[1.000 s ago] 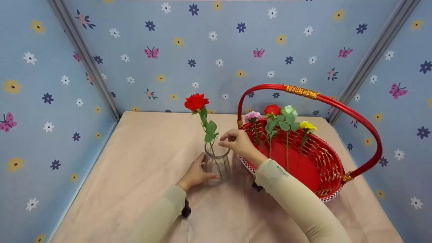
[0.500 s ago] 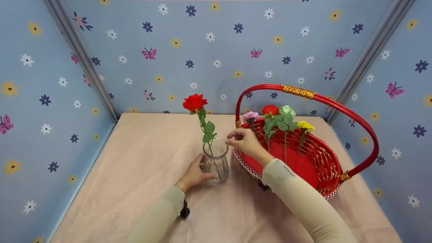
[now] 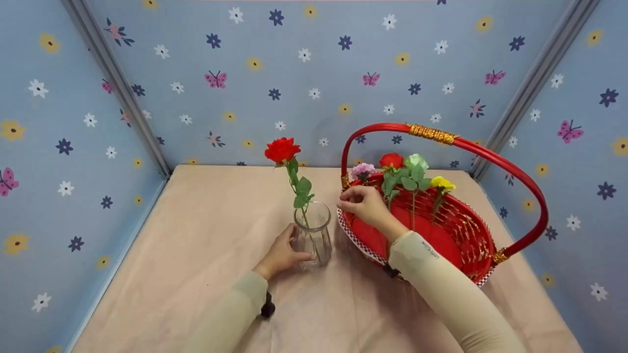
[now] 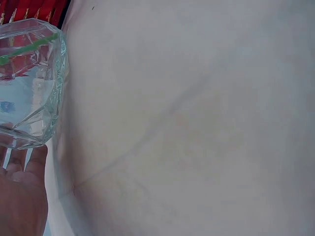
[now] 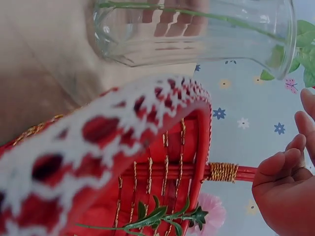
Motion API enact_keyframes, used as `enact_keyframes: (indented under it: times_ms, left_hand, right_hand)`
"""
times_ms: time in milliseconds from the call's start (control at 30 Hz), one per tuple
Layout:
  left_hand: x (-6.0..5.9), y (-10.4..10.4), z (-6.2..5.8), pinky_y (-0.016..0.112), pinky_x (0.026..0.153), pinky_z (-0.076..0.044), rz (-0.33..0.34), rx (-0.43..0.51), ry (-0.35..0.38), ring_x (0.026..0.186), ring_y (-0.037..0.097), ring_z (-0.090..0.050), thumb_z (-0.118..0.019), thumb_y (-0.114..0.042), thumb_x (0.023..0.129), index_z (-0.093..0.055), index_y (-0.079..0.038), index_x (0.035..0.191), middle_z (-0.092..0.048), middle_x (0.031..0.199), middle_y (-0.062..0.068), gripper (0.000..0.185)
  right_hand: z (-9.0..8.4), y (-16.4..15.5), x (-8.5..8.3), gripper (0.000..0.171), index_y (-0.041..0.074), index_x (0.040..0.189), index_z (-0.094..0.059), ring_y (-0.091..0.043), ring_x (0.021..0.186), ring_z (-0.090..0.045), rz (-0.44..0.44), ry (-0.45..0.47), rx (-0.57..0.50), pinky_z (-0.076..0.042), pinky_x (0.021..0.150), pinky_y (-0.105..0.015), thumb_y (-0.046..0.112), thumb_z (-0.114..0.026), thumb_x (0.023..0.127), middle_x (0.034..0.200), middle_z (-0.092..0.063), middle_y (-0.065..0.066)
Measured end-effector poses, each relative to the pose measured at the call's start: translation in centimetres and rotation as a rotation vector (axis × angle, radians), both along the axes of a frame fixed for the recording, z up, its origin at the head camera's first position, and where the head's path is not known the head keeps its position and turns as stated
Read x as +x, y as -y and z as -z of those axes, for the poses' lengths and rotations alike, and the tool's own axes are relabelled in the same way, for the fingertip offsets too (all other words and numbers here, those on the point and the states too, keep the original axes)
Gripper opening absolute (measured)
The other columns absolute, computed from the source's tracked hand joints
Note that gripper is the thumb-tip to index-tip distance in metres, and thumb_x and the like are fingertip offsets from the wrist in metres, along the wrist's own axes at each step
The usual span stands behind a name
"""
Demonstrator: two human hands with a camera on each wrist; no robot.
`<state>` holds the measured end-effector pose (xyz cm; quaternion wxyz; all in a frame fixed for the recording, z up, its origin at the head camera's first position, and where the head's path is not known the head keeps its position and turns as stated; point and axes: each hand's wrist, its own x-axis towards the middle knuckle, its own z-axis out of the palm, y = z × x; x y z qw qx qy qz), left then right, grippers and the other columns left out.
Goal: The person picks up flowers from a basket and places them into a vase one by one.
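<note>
A clear glass vase (image 3: pixel 321 245) stands upright on the table, a single red rose (image 3: pixel 282 150) leaning left in it. My left hand (image 3: pixel 282 255) holds the vase low on its left side, thumb in front and fingers behind. In the left wrist view, fingers of that hand (image 4: pixel 22 201) lie against the glass. My right hand (image 3: pixel 365 206) hovers over the left rim of the red basket (image 3: pixel 471 215), fingers loosely bent and nothing between them. The right wrist view shows the stem (image 5: pixel 221 17) through the vase wall.
Inside the basket lean a pink flower (image 3: pixel 363 169), another red rose (image 3: pixel 391 160), a pale green flower (image 3: pixel 416 161) and a yellow flower (image 3: pixel 443 183). A tall red handle (image 3: pixel 520 179) arches over it. Patterned blue panels (image 3: pixel 314 73) enclose the table (image 3: pixel 206 235).
My right hand has moved right, from beside the vase's mouth to over the basket's rim. The left hand has stayed on the vase, and the rose stands as before.
</note>
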<state>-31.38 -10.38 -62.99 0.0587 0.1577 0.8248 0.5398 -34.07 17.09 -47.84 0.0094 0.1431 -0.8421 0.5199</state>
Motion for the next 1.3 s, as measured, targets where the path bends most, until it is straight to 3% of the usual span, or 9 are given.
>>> enact_keyframes:
  times_ms: [267, 500, 900, 1167, 1300]
  left_hand:
    - [0.0, 0.0, 0.0, 0.055, 0.130, -0.038, 0.000, 0.001, 0.001, 0.157, 0.036, -0.044, -0.102, -0.031, 0.076, -0.047, -0.012, 0.154, -0.052, 0.164, 0.018, 0.098]
    - [-0.1, 0.0, 0.1, 0.057, 0.129, -0.040, -0.005, 0.018, -0.013, 0.154, 0.038, -0.048, -0.101, -0.028, 0.076, -0.050, -0.012, 0.149, -0.057, 0.159, 0.019, 0.091]
    - [0.1, -0.1, 0.2, 0.056, 0.128, -0.041, -0.018, 0.027, 0.013, 0.154, 0.036, -0.048, -0.102, -0.027, 0.075, -0.048, -0.013, 0.155, -0.056, 0.160, 0.015, 0.098]
    - [0.0, -0.1, 0.2, 0.056, 0.128, -0.041, -0.010, 0.025, -0.002, 0.154, 0.036, -0.048, -0.101, -0.027, 0.075, -0.047, -0.011, 0.156, -0.055, 0.161, 0.017, 0.099]
    - [0.0, -0.1, 0.2, 0.056, 0.128, -0.042, -0.010, 0.023, -0.007, 0.154, 0.036, -0.049, -0.102, -0.027, 0.075, -0.047, -0.011, 0.156, -0.056, 0.160, 0.017, 0.099]
  right_hand:
    - [0.1, -1.1, 0.0, 0.018, -0.002, 0.106, -0.081, -0.014, 0.076, -0.057, -0.002, -0.014, -0.016, -0.050, 0.067, -0.020, 0.010, -0.086, 0.094, 0.088, -0.074, -0.005]
    - [-0.1, -2.3, 0.0, 0.014, -0.001, 0.104, -0.080, -0.014, 0.076, -0.055, 0.009, -0.024, -0.021, -0.048, 0.066, -0.021, 0.009, -0.085, 0.094, 0.083, -0.068, 0.001]
    - [0.1, -4.8, 0.2, 0.021, -0.002, 0.108, -0.079, -0.014, 0.075, -0.054, 0.055, -0.023, 0.038, -0.046, 0.064, -0.022, 0.015, -0.084, 0.096, 0.081, -0.067, 0.002]
    - [0.2, -6.2, 0.3, 0.020, 0.001, 0.111, -0.079, -0.013, 0.072, -0.059, 0.068, 0.036, 0.024, -0.055, 0.063, -0.022, 0.015, -0.083, 0.098, 0.083, -0.068, 0.000]
    - [0.2, -7.0, 0.4, 0.023, -0.003, 0.113, -0.078, -0.012, 0.075, -0.059, 0.070, 0.011, 0.035, -0.054, 0.067, -0.021, 0.014, -0.082, 0.098, 0.087, -0.071, -0.003]
